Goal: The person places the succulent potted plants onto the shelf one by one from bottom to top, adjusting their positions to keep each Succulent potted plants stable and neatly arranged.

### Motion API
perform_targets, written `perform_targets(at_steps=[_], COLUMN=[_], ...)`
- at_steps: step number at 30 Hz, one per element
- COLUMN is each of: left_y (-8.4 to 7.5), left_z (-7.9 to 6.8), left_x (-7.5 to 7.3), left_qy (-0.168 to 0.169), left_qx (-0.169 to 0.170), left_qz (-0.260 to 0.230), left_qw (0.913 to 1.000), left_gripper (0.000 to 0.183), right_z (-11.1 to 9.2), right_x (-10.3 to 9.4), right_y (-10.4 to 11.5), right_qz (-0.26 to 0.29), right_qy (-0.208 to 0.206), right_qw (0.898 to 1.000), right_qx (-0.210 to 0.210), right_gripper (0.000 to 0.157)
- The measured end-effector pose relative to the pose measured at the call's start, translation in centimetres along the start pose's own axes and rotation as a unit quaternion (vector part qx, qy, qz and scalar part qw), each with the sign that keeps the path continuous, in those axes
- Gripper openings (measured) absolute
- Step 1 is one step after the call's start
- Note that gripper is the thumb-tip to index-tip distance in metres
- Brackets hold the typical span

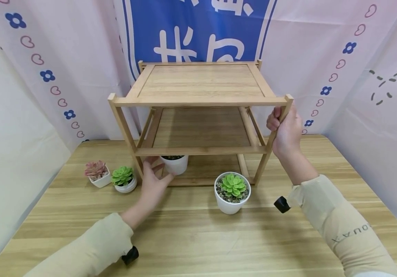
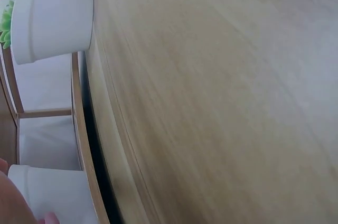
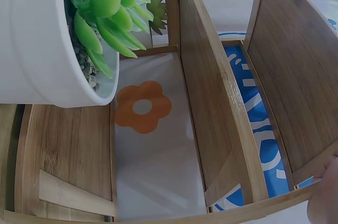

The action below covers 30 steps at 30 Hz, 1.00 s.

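A wooden three-tier rack (image 1: pixel 198 102) stands on the table. At its bottom shelf my left hand (image 1: pixel 154 184) holds a white flowerpot (image 1: pixel 177 164) by its side, thumb at the front. The middle shelf hides the top of that pot; the left wrist view shows part of the white pot (image 2: pixel 58 192) beside the fingers. My right hand (image 1: pixel 287 130) grips the rack's front right post below the top rail. In front of the rack stands a white pot with a green succulent (image 1: pixel 233 186), also close up in the right wrist view as a green succulent (image 3: pixel 108 18).
Left of the rack sit a pink succulent in a square white pot (image 1: pixel 96 173) and a small green succulent in a round white pot (image 1: pixel 123 179). A patterned curtain (image 1: pixel 198 34) hangs behind the rack. Bare wooden table (image 1: pixel 198 238) lies in front.
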<state>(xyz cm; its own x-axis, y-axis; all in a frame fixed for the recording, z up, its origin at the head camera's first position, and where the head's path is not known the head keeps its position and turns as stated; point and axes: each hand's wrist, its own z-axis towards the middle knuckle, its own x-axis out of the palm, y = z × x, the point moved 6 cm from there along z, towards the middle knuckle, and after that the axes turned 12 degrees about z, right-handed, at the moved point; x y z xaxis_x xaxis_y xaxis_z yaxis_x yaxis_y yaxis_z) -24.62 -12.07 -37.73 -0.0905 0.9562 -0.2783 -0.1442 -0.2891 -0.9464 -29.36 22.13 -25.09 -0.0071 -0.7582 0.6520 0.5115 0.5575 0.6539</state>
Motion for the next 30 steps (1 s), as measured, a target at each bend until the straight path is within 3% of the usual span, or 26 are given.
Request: perform_targets(at_steps=[9, 16, 24, 30], left_y=[0.2, -0.6, -1.0, -1.0], left_z=[-0.1, -0.3, -0.2, -0.2], left_x=[-0.4, -0.2, 0.6, 1.5], left_qy=[-0.032, -0.037, -0.01, 0.055], left_qx=[-0.001, 0.021, 0.037, 0.054], left_qz=[0.015, 0.003, -0.022, -0.015], left_qw=[0.9994, 0.9991, 0.999, 0.9969], left_gripper=[0.068, 0.059, 0.056, 0.054], right_z=[0.0, 0.0, 0.0, 0.0], right_x=[0.0, 0.0, 0.0, 0.0], right_y=[-0.1, -0.1, -0.1, -0.1], right_qz=[0.002, 0.003, -0.005, -0.003], right_qy=[-0.001, 0.002, 0.005, 0.004], right_qw=[1.0, 1.0, 1.0, 1.0], right_qx=[0.002, -0.003, -0.005, -0.007], right_gripper=[0.049, 0.049, 0.048, 0.049])
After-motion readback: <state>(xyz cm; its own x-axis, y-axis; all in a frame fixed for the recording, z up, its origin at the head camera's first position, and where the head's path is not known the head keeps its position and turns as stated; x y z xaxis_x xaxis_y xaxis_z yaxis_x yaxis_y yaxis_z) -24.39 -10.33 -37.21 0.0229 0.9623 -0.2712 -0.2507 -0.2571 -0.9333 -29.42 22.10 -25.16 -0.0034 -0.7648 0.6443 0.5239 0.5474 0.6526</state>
